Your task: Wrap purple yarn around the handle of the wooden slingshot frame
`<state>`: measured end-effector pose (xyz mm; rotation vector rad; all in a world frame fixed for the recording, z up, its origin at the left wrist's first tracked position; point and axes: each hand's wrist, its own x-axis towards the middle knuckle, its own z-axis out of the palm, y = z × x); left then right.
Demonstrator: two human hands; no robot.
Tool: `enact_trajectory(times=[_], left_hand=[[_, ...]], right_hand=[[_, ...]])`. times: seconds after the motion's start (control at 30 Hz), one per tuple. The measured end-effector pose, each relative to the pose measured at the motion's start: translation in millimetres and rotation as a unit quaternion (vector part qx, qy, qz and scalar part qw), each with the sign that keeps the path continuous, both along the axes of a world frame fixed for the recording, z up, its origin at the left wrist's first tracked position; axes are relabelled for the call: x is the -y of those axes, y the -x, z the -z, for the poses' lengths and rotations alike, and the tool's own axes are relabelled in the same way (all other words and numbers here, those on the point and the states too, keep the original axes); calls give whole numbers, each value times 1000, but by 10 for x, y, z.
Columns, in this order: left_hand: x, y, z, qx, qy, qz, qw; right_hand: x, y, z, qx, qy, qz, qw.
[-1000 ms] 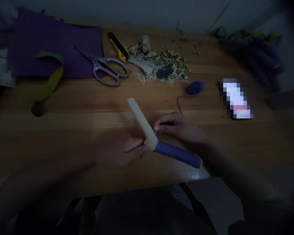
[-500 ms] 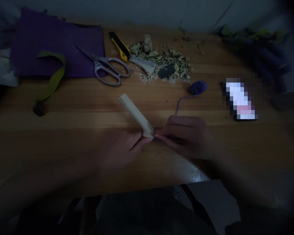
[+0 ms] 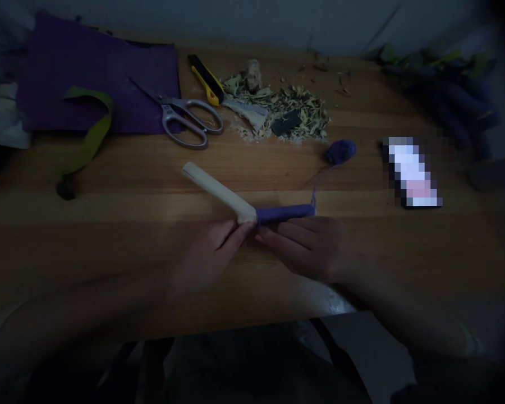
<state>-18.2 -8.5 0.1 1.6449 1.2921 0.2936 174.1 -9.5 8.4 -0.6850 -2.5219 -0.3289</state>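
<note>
A peeled, pale forked stick [image 3: 216, 191] lies across the middle of the table, one bare arm pointing up and left. Its right arm is closely wrapped in purple yarn [image 3: 285, 214]. My left hand [image 3: 210, 244] is closed on the stick at the fork, thumb and finger pinching it. My right hand [image 3: 311, 244] is closed just below the wrapped arm, its fingertips pinching the yarn beside the fork. A loose strand rises from the wrap's far end toward a small purple yarn ball [image 3: 340, 151]. The stick's third arm, if any, is hidden by my hands.
Scissors [image 3: 187, 120] rest partly on a purple sheet [image 3: 96, 73] with a green strip [image 3: 96, 132]. A yellow utility knife [image 3: 206, 80] lies beside a pile of shavings [image 3: 298, 106]. A lit phone [image 3: 414, 171] is at right, dark purple bundled items [image 3: 458, 101] behind it.
The stick has turned, so its bare arm tips further left and the purple-wrapped arm now shows. My right hand has shifted down and slightly left, below the wrap.
</note>
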Motion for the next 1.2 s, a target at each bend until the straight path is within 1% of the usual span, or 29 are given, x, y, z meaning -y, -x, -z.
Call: enact_trajectory(times=[0.1,0.2,0.27,0.43,0.5,0.6,0.67,0.73,0.77,0.83,0.9,0.97,1.03,1.1,1.13,1.2], left_hand=[[-4,7,23,-6,-18,12,1000],[-4,-1,24,-3,-27,10,1000],[0,-9,11,6,-15,-6,1000],[5,-4,-6,64,39,-45,996],[-4,6,0,107,81,-67,989],[-27,17,3,166,140,-107,970],[-42,19,-7,185,160,-123,962],[-51,19,-28,193,175,-132,956],[-52,21,-40,197,183,-131,954],[-48,28,-57,206,204,-108,951],[-43,43,-57,217,223,-74,948],[-42,59,-44,238,232,-48,942],[-51,69,-31,265,233,-36,935],[-68,72,-36,285,238,-24,928],[-76,73,-48,282,247,-17,927],[-90,76,-83,261,272,5,926]], right_hand=[[19,-3,40,-35,-2,17,999],[22,-5,49,-25,4,17,1000],[16,0,44,-12,14,16,1000],[19,36,46,-10,30,8,999],[34,56,55,-14,49,21,999],[58,80,77,-30,96,45,994],[65,88,98,-46,147,57,986],[59,94,120,-73,224,66,970],[50,98,130,-88,272,66,956],[23,107,143,-120,371,63,919],[-13,117,146,-148,459,69,873],[-48,126,142,-176,521,80,832],[-75,131,134,-203,561,84,798],[-93,132,133,-224,572,90,784],[-99,131,136,-229,569,92,784],[-103,127,153,-230,555,90,795]])
